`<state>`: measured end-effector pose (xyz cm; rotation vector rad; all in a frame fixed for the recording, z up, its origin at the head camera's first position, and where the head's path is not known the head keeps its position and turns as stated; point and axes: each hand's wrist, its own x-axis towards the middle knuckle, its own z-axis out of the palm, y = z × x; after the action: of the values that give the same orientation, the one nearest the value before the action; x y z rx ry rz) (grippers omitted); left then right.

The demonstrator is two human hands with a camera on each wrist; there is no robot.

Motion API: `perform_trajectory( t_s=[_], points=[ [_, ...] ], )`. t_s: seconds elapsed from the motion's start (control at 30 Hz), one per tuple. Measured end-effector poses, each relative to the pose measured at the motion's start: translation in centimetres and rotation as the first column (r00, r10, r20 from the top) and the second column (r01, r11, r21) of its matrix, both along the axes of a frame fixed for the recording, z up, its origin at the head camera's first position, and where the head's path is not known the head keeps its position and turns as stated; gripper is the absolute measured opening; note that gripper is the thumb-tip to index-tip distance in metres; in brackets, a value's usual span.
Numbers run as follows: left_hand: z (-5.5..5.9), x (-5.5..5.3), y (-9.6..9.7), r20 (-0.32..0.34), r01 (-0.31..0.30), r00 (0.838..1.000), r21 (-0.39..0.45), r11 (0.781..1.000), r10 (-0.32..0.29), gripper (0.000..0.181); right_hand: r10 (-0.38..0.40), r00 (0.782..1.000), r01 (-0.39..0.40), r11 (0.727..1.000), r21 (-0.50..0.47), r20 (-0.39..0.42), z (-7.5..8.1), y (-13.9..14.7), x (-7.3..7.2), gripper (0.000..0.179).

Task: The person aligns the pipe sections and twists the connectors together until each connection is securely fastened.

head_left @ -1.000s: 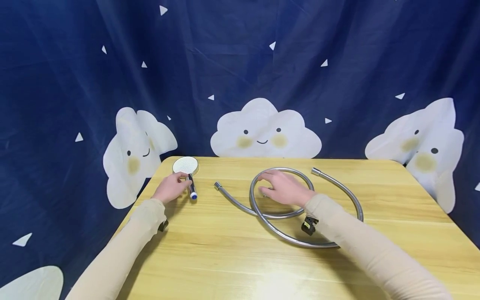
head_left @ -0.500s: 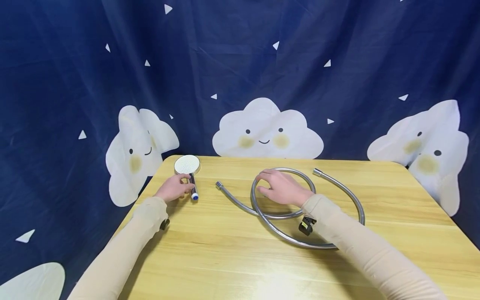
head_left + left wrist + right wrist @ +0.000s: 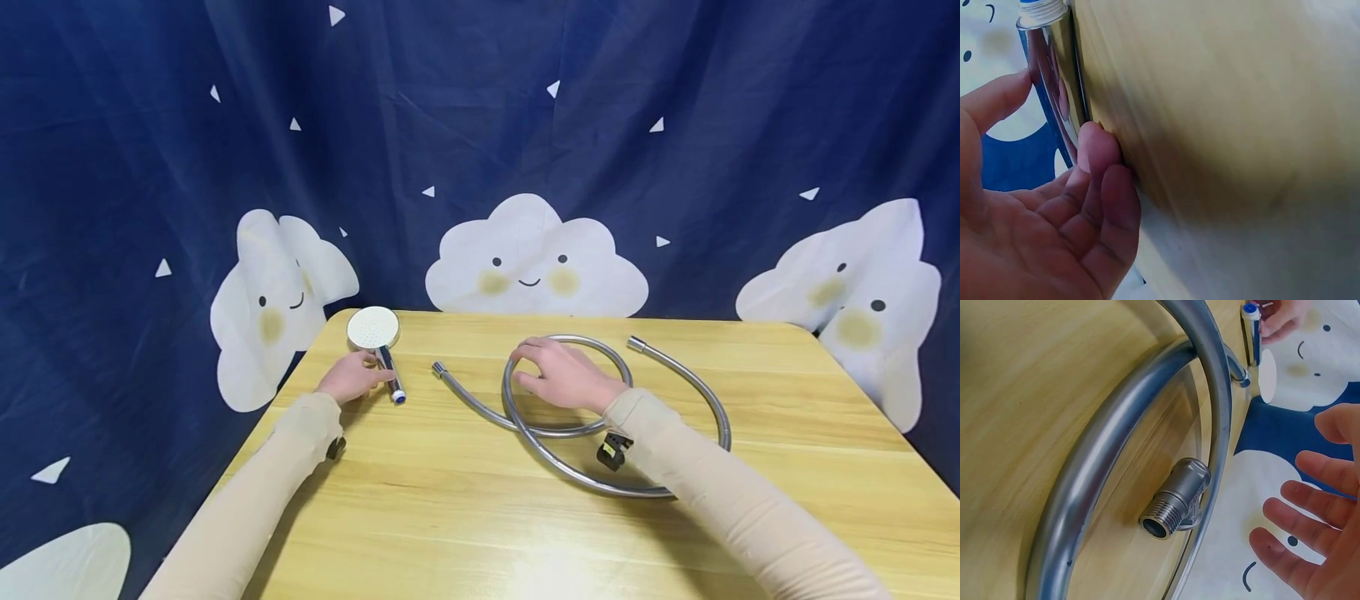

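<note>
My left hand [image 3: 354, 377] pinches the chrome handle of a hand shower head [image 3: 372, 328] at the table's far left, thumb on one side and fingertips on the other. In the left wrist view, the handle [image 3: 1054, 75] ends in a pale threaded tip with a blue centre. My right hand [image 3: 567, 375] hovers over the coiled metal shower hose [image 3: 570, 476], fingers spread and holding nothing. Within the hose's loop, a metal threaded fitting [image 3: 1175, 497] lies in the right wrist view; in the head view my right hand hides it.
The wooden table [image 3: 420, 517] has its far edge against a dark blue curtain [image 3: 480, 125] printed with white clouds. One hose end points left toward the shower head; the other points to the back. Small cameras [image 3: 613, 451] are strapped to both wrists.
The shower head's handle end has swung slightly right and toward me, with my left fingers on it. My right hand has stayed almost still above the hose.
</note>
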<state>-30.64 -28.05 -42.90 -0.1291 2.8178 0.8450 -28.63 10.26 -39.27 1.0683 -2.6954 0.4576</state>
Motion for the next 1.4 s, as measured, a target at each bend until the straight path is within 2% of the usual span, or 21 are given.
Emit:
perform_trajectory(
  t_s=[0.1, 0.2, 0.47, 0.73, 1.13, 1.4],
  points=[
    [-0.1, -0.4, 0.1, 0.029, -0.023, 0.999, -0.008, 1.0, 0.023, 0.051, -0.007, 1.0, 0.007, 1.0, 0.001, 0.005, 0.1, 0.1, 0.1, 0.027],
    [-0.2, -0.7, 0.4, 0.051, -0.049, 0.997, -0.018, 0.999, 0.05, 0.05, 0.0, 1.0, 0.0, 1.0, 0.004, 0.007, 0.1, 0.2, 0.1, 0.029],
    [0.1, -1.0, 1.3, 0.051, -0.107, 0.993, -0.036, 0.994, 0.109, 0.046, 0.013, 1.0, -0.013, 1.0, 0.002, 0.011, -0.1, 0.4, 0.0, 0.029],
    [0.5, -1.2, 1.7, 0.049, -0.167, 0.983, -0.125, 0.978, 0.175, 0.039, 0.001, 1.0, -0.001, 1.0, -0.005, 0.03, -0.2, 0.8, 0.3, 0.029],
    [1.5, -1.2, 2.1, 0.003, -0.17, 0.985, -0.199, 0.965, 0.174, 0.031, -0.006, 0.999, 0.006, 1.0, 0.0, 0.034, -0.7, 1.1, 0.2, 0.029],
    [2.0, -1.2, 2.5, -0.006, -0.187, 0.982, -0.243, 0.952, 0.191, 0.032, -0.014, 0.999, 0.013, 1.0, 0.01, 0.031, -0.6, 1.3, 0.4, 0.035]
  ],
)
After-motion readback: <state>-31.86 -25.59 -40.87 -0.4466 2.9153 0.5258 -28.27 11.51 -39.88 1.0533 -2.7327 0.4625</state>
